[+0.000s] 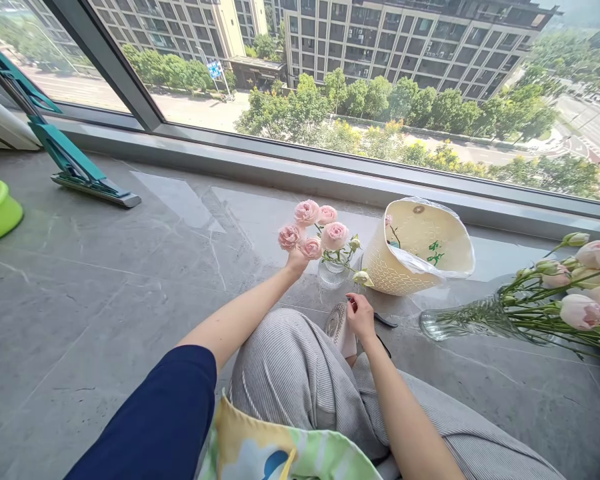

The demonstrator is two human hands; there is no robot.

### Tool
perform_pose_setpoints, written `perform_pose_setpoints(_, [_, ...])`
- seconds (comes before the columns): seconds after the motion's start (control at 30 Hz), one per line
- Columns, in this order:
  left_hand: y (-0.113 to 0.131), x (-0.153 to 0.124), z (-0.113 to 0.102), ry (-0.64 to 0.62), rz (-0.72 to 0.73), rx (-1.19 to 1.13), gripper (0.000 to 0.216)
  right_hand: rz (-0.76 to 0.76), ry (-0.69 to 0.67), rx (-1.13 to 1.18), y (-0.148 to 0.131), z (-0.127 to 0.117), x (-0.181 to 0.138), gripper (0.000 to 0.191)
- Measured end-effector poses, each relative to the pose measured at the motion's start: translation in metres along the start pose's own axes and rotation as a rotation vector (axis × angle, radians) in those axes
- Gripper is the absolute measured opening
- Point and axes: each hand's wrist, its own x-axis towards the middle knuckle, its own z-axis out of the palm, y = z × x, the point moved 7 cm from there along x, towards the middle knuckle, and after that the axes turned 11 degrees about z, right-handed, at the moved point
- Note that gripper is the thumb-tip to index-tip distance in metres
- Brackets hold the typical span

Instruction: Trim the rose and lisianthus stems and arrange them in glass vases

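Several pink roses (306,213) cluster above and beside a small ribbed glass vase (333,274) on the floor. My left hand (297,262) is closed just under the left blooms, apparently on a rose stem; the petals hide most of its fingertips. Pale buds (362,277) lean out over the vase's right side. My right hand (362,315) is low in front of the vase, above a patterned slipper (336,325), its thumb and fingers pinched together. A small dark bit shows at its fingertips, too small to name. Behind it, a black curved handle (385,321) sticks out.
A cream bin (397,272) with a plastic liner and green scraps stands right of the vase. Farther right, a glass vase (437,325) of pale roses lies tilted. A teal mop (75,157) and a lime-green basin (3,217) are at left. A window (300,143) runs behind.
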Motion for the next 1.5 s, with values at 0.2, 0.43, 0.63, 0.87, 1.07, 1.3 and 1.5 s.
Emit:
perform_pose_setpoints(0.2, [-0.003,-0.006,-0.009,0.030,-0.160,-0.058,0.048,-0.006,0.003,0.007,-0.001,0.000,0.000,0.030])
perform_pose_setpoints(0.43, [-0.010,-0.025,-0.013,-0.148,-0.407,0.069,0.054,-0.064,0.056,0.032,-0.017,-0.013,-0.003,0.030])
perform_pose_setpoints(0.63, [0.020,-0.048,0.015,-0.607,-0.493,0.239,0.041,-0.120,0.046,-0.052,-0.036,-0.046,0.001,0.033])
perform_pose_setpoints(0.87, [0.070,-0.083,0.074,-1.275,-0.193,0.550,0.050,-0.147,-0.074,-0.332,-0.039,-0.135,-0.024,0.023])
perform_pose_setpoints(1.07, [0.146,-0.127,0.160,-1.426,-0.074,0.282,0.041,0.005,0.067,-0.217,-0.029,-0.224,-0.060,0.019])
perform_pose_setpoints(1.3, [0.199,-0.114,0.279,-1.020,0.085,-0.010,0.036,0.346,0.536,-0.095,0.006,-0.318,-0.083,0.013])
perform_pose_setpoints(1.5, [0.195,-0.100,0.331,-0.759,0.077,0.036,0.033,0.607,0.534,-0.169,0.046,-0.354,-0.094,0.023])
